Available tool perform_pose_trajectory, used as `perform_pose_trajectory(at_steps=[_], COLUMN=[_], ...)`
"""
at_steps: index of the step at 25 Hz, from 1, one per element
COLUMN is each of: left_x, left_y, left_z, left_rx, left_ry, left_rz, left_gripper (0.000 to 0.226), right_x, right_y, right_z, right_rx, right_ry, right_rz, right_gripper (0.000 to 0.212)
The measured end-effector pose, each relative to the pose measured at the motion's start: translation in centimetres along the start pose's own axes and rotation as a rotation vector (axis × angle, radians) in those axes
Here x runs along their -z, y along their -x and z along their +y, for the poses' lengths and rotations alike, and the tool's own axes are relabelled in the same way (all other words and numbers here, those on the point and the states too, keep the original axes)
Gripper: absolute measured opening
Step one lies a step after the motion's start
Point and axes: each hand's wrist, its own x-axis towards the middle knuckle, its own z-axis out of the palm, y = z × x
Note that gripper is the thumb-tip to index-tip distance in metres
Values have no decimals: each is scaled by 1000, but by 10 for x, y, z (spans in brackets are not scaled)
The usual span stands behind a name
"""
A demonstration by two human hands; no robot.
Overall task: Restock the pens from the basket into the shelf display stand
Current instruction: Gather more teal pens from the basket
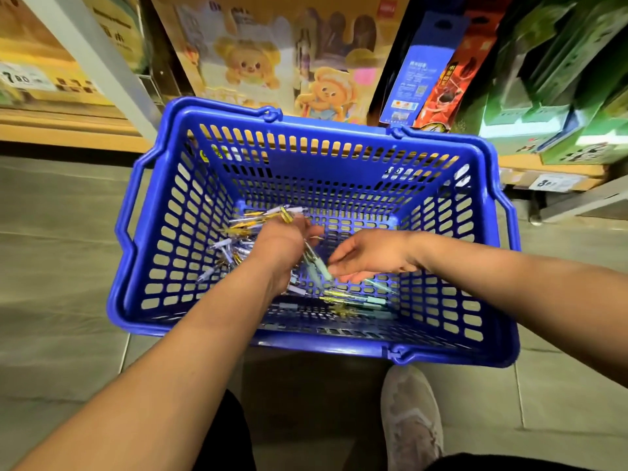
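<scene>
Head view, steeply down (close) over basket (316, 158).

Grey tiled floor (61, 253) all around, and a pale worn sneaker (409, 416) at the bottom. Up top there's a cartoon bear box (258, 62), a tall blue package (419, 69) beside a red one (452, 86), green boxes (557, 96) on the right, and a blurry price tag (20, 78).

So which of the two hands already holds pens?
The left hand: its grip is closed around a bunch of pens. The right hand is open, only reaching.
</scene>
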Motion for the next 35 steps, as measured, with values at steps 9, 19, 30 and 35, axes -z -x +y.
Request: perform_pose_trajectory(at_steps=[9, 19, 30, 35], left_x=[1, -6, -11, -8], left_y=[-4, -8, 3, -8], left_z=[3, 4, 6, 5], left_rx=[82, 161, 142, 65], left_ry=[-29, -24, -74, -198], left_rz=[-11, -3, -217, -13], left_gripper=[9, 21, 25, 35], right_x=[-9, 10, 3, 10], right_y=[-62, -40, -8, -26], right_z=[45, 15, -18, 9], right_rx=[-341, -65, 228, 96], right_ry=[1180, 816, -78, 66], right_rz=[136, 263, 151, 128], right_gripper=[23, 20, 7, 15])
